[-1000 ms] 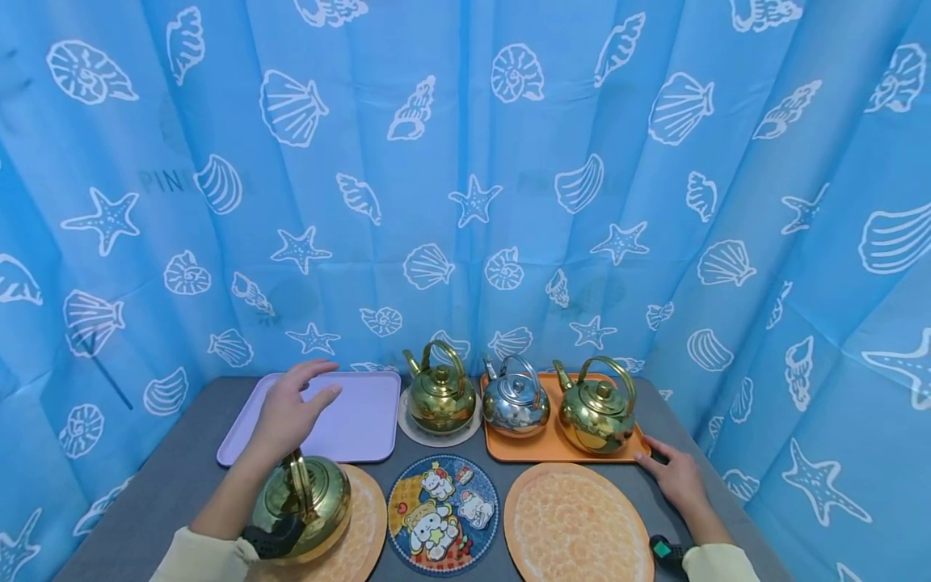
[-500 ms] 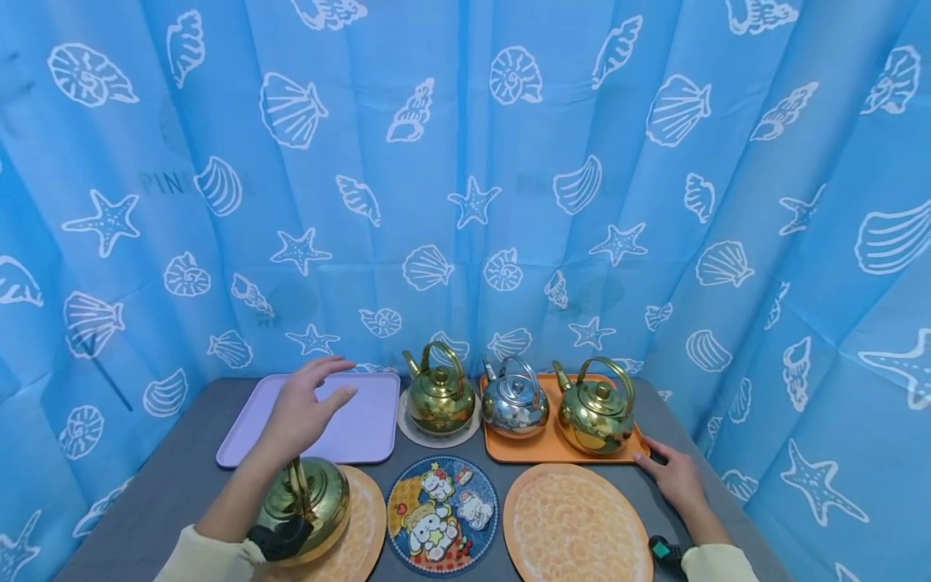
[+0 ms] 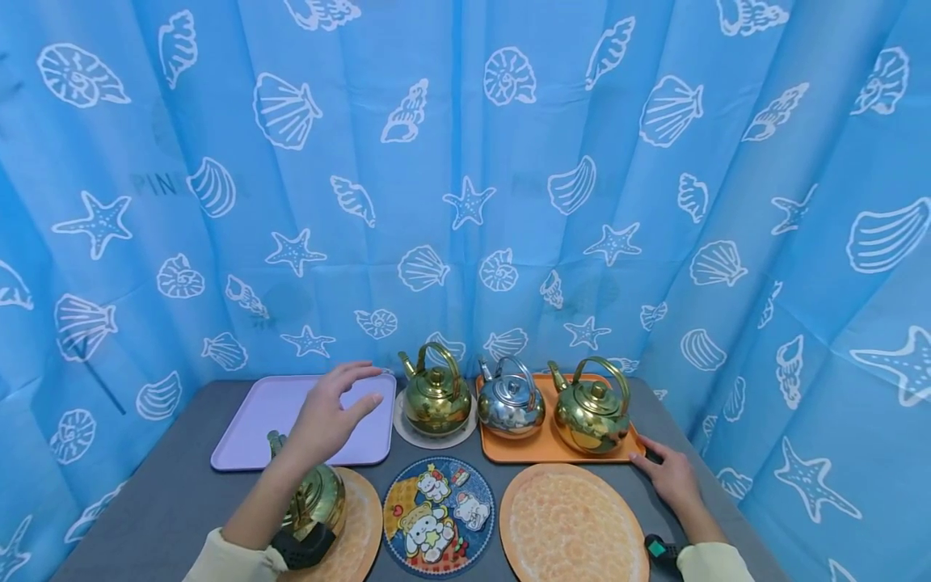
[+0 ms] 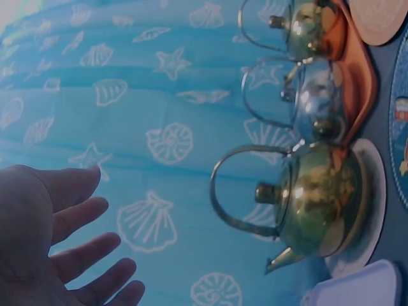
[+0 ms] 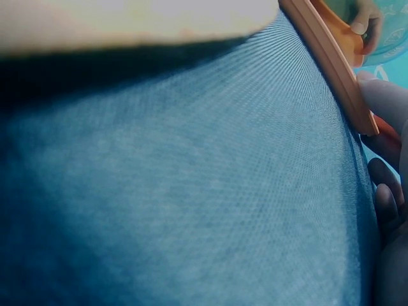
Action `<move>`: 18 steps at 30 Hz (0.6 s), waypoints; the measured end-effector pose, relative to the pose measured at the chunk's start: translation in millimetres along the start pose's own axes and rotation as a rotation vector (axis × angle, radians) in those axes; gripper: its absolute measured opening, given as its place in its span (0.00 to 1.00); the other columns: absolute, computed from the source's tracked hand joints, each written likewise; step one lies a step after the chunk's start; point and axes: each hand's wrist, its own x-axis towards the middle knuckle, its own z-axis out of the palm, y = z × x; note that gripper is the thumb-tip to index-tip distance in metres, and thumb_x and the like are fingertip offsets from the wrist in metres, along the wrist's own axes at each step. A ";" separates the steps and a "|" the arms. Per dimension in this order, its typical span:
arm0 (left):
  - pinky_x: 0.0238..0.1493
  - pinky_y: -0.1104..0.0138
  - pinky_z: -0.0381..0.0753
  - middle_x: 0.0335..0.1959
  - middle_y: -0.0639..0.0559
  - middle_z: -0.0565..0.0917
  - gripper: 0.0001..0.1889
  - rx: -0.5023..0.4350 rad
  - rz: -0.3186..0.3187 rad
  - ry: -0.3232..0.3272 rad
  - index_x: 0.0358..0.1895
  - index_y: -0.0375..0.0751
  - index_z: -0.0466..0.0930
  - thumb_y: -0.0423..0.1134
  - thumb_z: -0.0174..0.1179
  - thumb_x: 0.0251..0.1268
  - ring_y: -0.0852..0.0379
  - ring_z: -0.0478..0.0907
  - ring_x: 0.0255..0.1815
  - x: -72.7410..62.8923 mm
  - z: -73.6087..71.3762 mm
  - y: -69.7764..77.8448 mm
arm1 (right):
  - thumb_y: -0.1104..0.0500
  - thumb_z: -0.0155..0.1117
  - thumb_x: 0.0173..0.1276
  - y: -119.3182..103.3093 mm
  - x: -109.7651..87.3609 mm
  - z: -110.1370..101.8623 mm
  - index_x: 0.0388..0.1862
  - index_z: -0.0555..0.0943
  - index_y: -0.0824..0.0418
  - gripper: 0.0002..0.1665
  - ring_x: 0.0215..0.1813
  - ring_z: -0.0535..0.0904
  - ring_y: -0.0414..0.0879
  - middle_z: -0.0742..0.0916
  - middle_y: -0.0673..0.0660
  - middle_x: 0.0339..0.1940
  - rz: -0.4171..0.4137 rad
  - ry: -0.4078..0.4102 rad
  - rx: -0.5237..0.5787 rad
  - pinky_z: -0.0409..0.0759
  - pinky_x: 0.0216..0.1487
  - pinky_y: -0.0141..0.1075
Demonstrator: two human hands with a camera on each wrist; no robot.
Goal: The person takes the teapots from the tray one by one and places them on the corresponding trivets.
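My left hand (image 3: 327,424) is raised with its fingers spread over the front of the lilac tray (image 3: 254,420), holding nothing. Its fingertips point toward a gold kettle (image 3: 436,406) on a whitish round mat. In the left wrist view this gold kettle (image 4: 319,197) has its arched handle upright, apart from the fingers. Partly hidden under my left forearm is another gold kettle (image 3: 327,497). My right hand (image 3: 675,481) pinches the near right corner of an orange tray (image 3: 549,449) between thumb and fingers. On that tray stand a silver kettle (image 3: 511,411) and a gold kettle (image 3: 592,424).
Two tan round mats lie near the front; the right tan mat (image 3: 575,525) is bare, the left tan mat (image 3: 360,517) bears the front kettle. Between them is a blue cartoon mat (image 3: 438,517). A blue shell-print curtain (image 3: 465,162) hangs behind the grey table (image 3: 174,485).
My left hand has moved right across the lilac tray toward the gold kettle on the whitish mat. My right hand keeps its hold on the orange tray's corner.
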 end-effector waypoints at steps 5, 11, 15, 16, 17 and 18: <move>0.60 0.41 0.68 0.64 0.43 0.74 0.20 -0.019 0.025 -0.005 0.60 0.42 0.78 0.42 0.62 0.68 0.41 0.66 0.67 -2.4 8.8 1.6 | 0.46 0.63 0.69 -0.9 -0.1 0.4 0.67 0.70 0.71 0.37 0.66 0.63 0.73 0.70 0.76 0.65 -0.008 0.010 0.002 0.61 0.63 0.64; 0.57 0.44 0.73 0.65 0.44 0.73 0.20 -0.083 -0.010 -0.009 0.61 0.44 0.78 0.40 0.63 0.67 0.42 0.70 0.64 -7.4 24.8 1.7 | 0.46 0.63 0.69 -2.1 -0.6 0.0 0.66 0.70 0.71 0.37 0.66 0.63 0.74 0.71 0.76 0.65 -0.014 0.012 -0.003 0.61 0.63 0.64; 0.59 0.48 0.74 0.64 0.44 0.73 0.19 -0.130 -0.041 -0.015 0.60 0.44 0.79 0.38 0.63 0.67 0.43 0.71 0.63 -11.4 37.9 0.7 | 0.46 0.63 0.69 -2.0 -0.1 0.0 0.67 0.70 0.71 0.38 0.66 0.63 0.74 0.70 0.77 0.65 -0.007 0.005 -0.007 0.60 0.63 0.65; 0.59 0.48 0.74 0.64 0.44 0.73 0.19 -0.143 -0.051 -0.017 0.60 0.44 0.79 0.38 0.64 0.66 0.44 0.72 0.62 -12.7 41.4 0.7 | 0.46 0.63 0.69 -1.8 0.0 -0.1 0.67 0.70 0.71 0.38 0.66 0.62 0.74 0.70 0.77 0.65 -0.006 0.002 -0.008 0.60 0.63 0.65; 0.59 0.49 0.74 0.64 0.44 0.74 0.19 -0.159 -0.064 -0.018 0.60 0.45 0.79 0.38 0.64 0.66 0.44 0.72 0.62 -13.7 45.0 0.8 | 0.46 0.63 0.69 -1.7 0.1 -0.3 0.67 0.70 0.71 0.38 0.66 0.62 0.74 0.70 0.77 0.65 -0.006 0.000 -0.008 0.61 0.63 0.64; 0.59 0.49 0.74 0.64 0.44 0.74 0.19 -0.176 -0.071 -0.016 0.60 0.44 0.79 0.37 0.64 0.66 0.44 0.72 0.62 -14.7 48.9 0.7 | 0.46 0.62 0.69 -1.4 0.2 -0.4 0.67 0.70 0.71 0.38 0.66 0.62 0.74 0.69 0.77 0.66 -0.004 -0.004 -0.007 0.60 0.63 0.65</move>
